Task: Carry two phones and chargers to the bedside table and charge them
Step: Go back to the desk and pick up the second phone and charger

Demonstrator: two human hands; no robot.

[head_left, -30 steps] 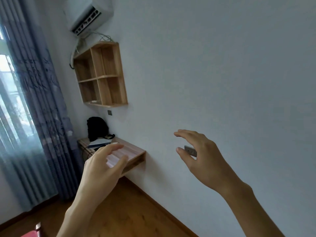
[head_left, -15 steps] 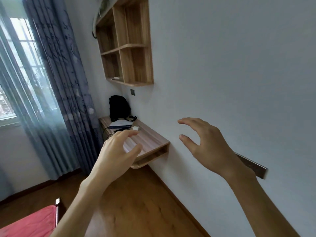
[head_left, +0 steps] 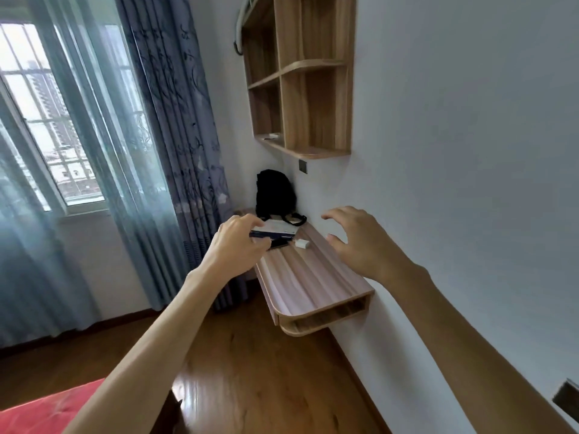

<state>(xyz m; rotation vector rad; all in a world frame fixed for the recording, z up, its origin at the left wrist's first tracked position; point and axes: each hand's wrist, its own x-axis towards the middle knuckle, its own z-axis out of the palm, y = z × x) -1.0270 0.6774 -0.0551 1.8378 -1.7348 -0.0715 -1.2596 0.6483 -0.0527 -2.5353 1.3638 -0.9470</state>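
Both hands reach over the wall-mounted bench [head_left: 313, 283].
Left hand [head_left: 238, 245] and right hand [head_left: 360, 242] spread wide, empty; a dark phone [head_left: 279, 244] and white charger [head_left: 302, 244] lie on the bench beside a black bag [head_left: 274, 192].

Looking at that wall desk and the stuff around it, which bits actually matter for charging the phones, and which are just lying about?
For the job:
white charger
dark phone-like slab
left hand and right hand, both empty

Just there:
black backpack
papers
wall shelf
curtain
wall desk
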